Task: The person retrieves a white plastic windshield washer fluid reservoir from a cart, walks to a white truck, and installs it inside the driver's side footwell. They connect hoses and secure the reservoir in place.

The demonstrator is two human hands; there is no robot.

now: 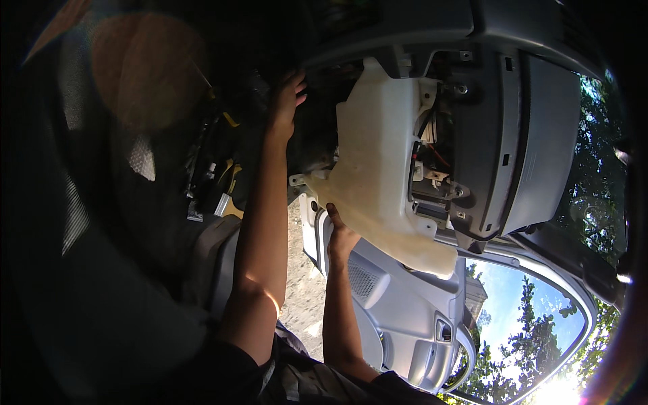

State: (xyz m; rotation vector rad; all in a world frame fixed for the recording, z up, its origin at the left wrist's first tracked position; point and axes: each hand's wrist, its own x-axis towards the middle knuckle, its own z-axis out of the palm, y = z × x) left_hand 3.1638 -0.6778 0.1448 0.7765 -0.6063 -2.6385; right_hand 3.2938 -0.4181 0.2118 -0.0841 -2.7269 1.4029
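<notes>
A large cream-white moulded plastic part (pixel 378 148), shaped like a duct or cover, sits against the dark underside of the dashboard. My right hand (pixel 342 236) grips its lower edge; the thumb shows in front and the other fingers are mostly hidden. Deeper in the shadow, to the left of that part, my left hand (pixel 288 101) reaches up with fingers partly spread. Nothing shows in it, though the dark hides what its fingertips may touch. A metal bracket tab (pixel 297 180) sticks out near the part's lower left corner.
Tools with yellow-and-black handles (pixel 231 177) and a wide-bladed scraper (pixel 228 206) lie on the dark floor at left. Exposed wiring (pixel 432 152) runs beside the grey dashboard panel (pixel 540 142). An open car door (pixel 405 310) stands at lower right, with sandy ground (pixel 304 290) outside.
</notes>
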